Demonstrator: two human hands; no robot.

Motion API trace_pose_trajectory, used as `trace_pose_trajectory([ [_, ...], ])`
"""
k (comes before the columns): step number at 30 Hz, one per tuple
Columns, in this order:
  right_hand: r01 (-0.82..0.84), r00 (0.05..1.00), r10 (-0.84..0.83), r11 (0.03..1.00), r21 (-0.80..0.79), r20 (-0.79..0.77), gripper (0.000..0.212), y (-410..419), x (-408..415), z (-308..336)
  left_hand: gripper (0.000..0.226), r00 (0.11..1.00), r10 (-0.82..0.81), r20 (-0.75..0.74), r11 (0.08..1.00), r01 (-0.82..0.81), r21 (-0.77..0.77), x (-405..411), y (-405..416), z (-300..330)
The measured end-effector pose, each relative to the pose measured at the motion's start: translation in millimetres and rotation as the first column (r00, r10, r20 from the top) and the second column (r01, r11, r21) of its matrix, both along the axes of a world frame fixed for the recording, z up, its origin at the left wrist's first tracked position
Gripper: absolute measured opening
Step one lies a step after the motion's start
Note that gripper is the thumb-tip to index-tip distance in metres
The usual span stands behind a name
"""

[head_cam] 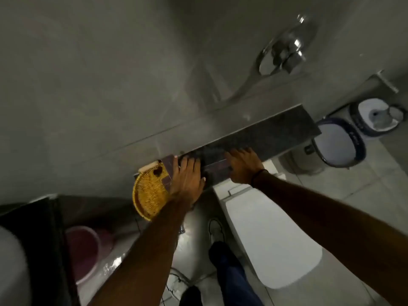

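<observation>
- Nearest the lens: left forearm (141,250) and right forearm (331,208), bare, stretched toward the wall; beneath them a dark-trousered leg (229,272) and a shoe (216,228) on the floor.
- Left hand (187,180): grip wide, fingers spread flat on top of the dark box (217,167), thumb at its front face.
- Right hand (241,165): grip wide too, fingers straight, laid over the box's right end and onto the stone shelf (287,127).
- Box lengthwise on the shelf's left part, above the closed white toilet lid (271,239).
- Yellow woven basket (148,195) just left of the box, touching the left hand, jutting past the shelf's front edge; one small dark thing at its upper rim, too blurred to name.
- Pink bucket (81,250) on the floor, lower left, inside in shadow.
- Right of the toilet, nearer bin (337,144) showing only white liner; farther bin (375,117) with grey crumpled matter.
- Box top mostly hidden under both hands.
- Shelf running on rightward past the right hand to its end near the bins.
</observation>
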State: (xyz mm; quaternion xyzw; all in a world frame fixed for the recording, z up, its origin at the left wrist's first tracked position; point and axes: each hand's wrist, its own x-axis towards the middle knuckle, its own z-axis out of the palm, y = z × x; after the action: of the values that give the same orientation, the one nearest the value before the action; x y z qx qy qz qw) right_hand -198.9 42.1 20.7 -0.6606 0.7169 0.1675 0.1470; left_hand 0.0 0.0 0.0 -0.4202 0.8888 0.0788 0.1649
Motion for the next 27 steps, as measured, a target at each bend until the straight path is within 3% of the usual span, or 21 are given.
trace_pose_trajectory([
  [7,-0.059,0.998,0.059,0.995,0.075,-0.007,0.05,-24,-17,-48,0.05,0.996,-0.063,0.062,0.998,0.062,0.014,-32,-23,-45],
  [9,-0.053,0.999,0.053,0.998,0.038,-0.002,0.046,-23,-23,-43,0.044,0.999,-0.016,-0.044,1.0,0.017,0.011,-31,-23,-45],
  [11,-0.023,1.0,0.023,0.999,-0.025,0.01,0.044,-22,-33,-31,0.041,0.945,0.15,-0.289,0.986,-0.123,0.108,-28,-23,-36],
  [12,-0.001,1.0,0.003,0.997,-0.071,0.028,0.043,-20,-36,-20,0.04,0.86,0.288,-0.421,0.952,-0.212,0.219,-26,-23,-24],
  [14,0.067,0.993,-0.049,0.984,-0.168,0.111,0.041,-16,-40,4,0.038,0.58,0.587,-0.565,0.801,-0.316,0.508,-18,-19,0],
  [16,0.133,0.973,-0.083,0.965,-0.228,0.216,0.04,-10,-35,33,0.034,0.305,0.775,-0.553,0.63,-0.301,0.716,-3,-13,29],
  [19,0.25,0.901,-0.144,0.944,-0.218,0.409,0.051,-4,-11,70,0.03,0.091,0.86,-0.502,0.508,-0.25,0.824,34,-2,68],
  [21,0.433,0.751,-0.274,0.891,-0.135,0.6,0.07,-2,16,94,0.029,-0.04,0.884,-0.465,0.445,-0.229,0.866,66,5,95],
  [23,0.653,0.408,-0.436,0.753,0.077,0.802,0.081,-1,44,114,0.027,-0.131,0.898,-0.421,0.391,-0.205,0.898,95,11,116],
  [25,0.715,-0.005,-0.459,0.62,0.324,0.889,0.072,2,73,131,0.026,-0.166,0.901,-0.4,0.377,-0.154,0.913,124,20,136],
  [26,0.715,-0.147,-0.42,0.58,0.389,0.896,0.064,4,88,140,0.028,-0.187,0.901,-0.392,0.377,-0.109,0.92,139,25,145],
  [27,0.729,-0.231,-0.364,0.549,0.409,0.902,0.057,6,102,149,0.029,-0.208,0.9,-0.383,0.38,-0.059,0.923,153,31,155],
])
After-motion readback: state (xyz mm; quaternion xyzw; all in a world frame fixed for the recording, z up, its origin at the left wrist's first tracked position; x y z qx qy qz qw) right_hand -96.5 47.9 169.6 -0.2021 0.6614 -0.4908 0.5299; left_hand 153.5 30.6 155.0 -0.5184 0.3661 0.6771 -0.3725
